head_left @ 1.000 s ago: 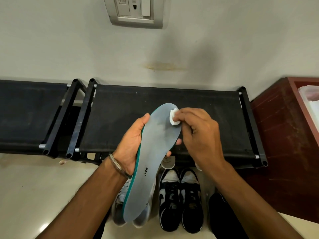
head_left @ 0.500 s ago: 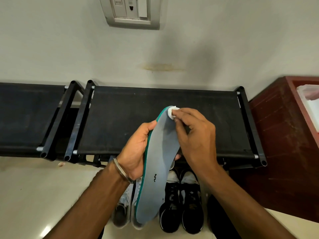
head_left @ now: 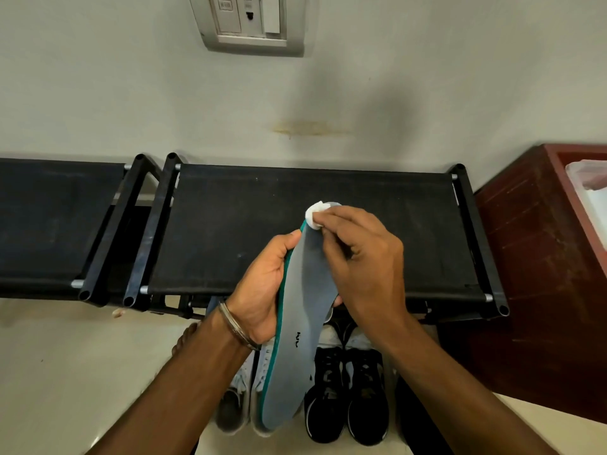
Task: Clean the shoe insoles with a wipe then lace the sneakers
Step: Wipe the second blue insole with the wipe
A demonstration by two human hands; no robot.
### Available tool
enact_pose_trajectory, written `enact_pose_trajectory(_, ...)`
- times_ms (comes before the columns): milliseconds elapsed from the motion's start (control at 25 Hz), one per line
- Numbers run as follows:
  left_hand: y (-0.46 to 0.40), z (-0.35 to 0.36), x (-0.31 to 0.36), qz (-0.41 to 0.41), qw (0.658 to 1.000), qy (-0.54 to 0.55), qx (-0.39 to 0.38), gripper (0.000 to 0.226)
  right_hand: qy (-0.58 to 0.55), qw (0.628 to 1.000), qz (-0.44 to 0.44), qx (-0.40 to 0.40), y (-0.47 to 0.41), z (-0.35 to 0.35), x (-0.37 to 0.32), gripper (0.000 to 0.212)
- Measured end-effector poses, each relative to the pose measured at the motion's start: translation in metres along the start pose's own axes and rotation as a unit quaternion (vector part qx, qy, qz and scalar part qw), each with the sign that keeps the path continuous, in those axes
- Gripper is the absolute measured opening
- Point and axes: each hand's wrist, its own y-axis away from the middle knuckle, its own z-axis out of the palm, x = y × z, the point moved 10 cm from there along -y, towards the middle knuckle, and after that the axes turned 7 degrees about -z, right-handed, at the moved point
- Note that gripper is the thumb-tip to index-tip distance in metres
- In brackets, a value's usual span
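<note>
Black fabric shoe rack (head_left: 59,221) spans left of frame, second black shoe rack (head_left: 230,224) across centre, both against pale wall. Wall socket plate (head_left: 249,24) top centre, upper edge cut off. Beige floor (head_left: 65,372) lower left.

Left hand (head_left: 262,290) at frame centre, metal bangle (head_left: 235,326) on wrist. Grip wraps the grey insole (head_left: 302,323) at mid-length: thumb along teal left edge, fingertips just visible past right edge. Insole held in air, long axis near vertical, toe end up, heel end at lower centre, small dark logo near heel. Sits above the shoes, in front of centre rack.

White wipe (head_left: 314,215), small wad, pressed on insole toe tip, upper centre. Right hand (head_left: 364,257) pinches wipe between thumb and fingertips, other fingers curled.

White sneakers (head_left: 243,389) on floor, lower centre, mostly hidden behind insole and left forearm. Black sneakers (head_left: 345,389) just right of them, toes toward viewer. Lace state unclear.

Red-brown wooden cabinet (head_left: 542,257) right of frame; clear plastic bag (head_left: 591,185) at far right edge, contents unclear.
</note>
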Motion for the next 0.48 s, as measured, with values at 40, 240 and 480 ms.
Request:
enact_pose_trajectory(40, 0.0, 0.0, 0.0, -0.003, 1.0, 0.002, 0.0, 0.048, 0.002, 1.0, -0.001, 0.004, -0.001, -0.001, 0.003, 0.02)
enact_pose_trajectory(240, -0.002, -0.003, -0.001, -0.003, 1.0, 0.009, -0.001, 0.049, 0.008, 1.0, -0.014, -0.008, 0.0, 0.002, 0.001, 0.023)
enact_pose_trajectory(480, -0.002, -0.002, -0.001, -0.007, 1.0, -0.003, 0.001, 0.054, 0.01, 1.0, 0.019, 0.022, -0.006, -0.01, 0.017, 0.023)
